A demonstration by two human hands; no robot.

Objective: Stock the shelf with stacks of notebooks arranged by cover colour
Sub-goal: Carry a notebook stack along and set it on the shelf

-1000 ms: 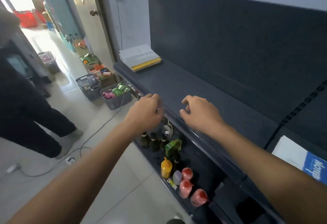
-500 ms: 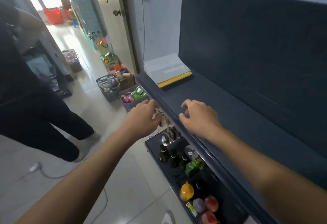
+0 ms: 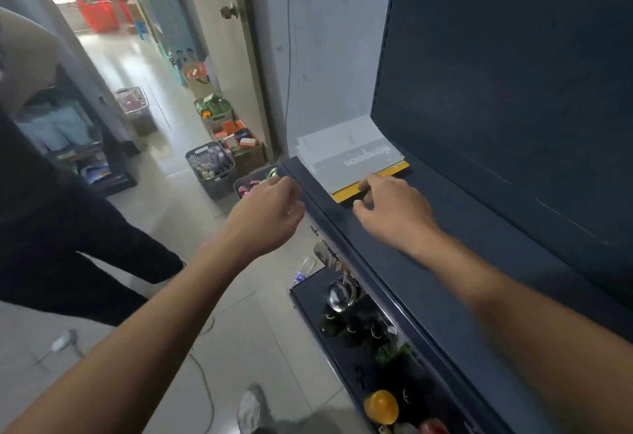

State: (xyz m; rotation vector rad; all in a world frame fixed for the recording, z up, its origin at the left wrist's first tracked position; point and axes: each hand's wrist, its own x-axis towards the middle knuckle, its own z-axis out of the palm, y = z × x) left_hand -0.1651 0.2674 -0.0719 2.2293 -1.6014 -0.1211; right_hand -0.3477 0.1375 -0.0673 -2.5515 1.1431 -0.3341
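Looking down a dark blue shelf (image 3: 479, 245) against a pale wall; got the stack of notebooks (image 3: 352, 156) lying flat at its far end, white covers on top, yellow one at the bottom; right hand (image 3: 394, 214) at the stack's near edge, fingers loosely bent, gripping nothing; can't tell if actually touching; left hand (image 3: 267, 218) by the shelf's front lip, loosely curled, nothing in it; hands apart.

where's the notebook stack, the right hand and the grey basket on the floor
notebook stack (image 3: 349, 156): head view, on the white top cover
right hand (image 3: 394, 209): head view, on the back of the hand
grey basket (image 3: 217, 187): head view, on its near wall
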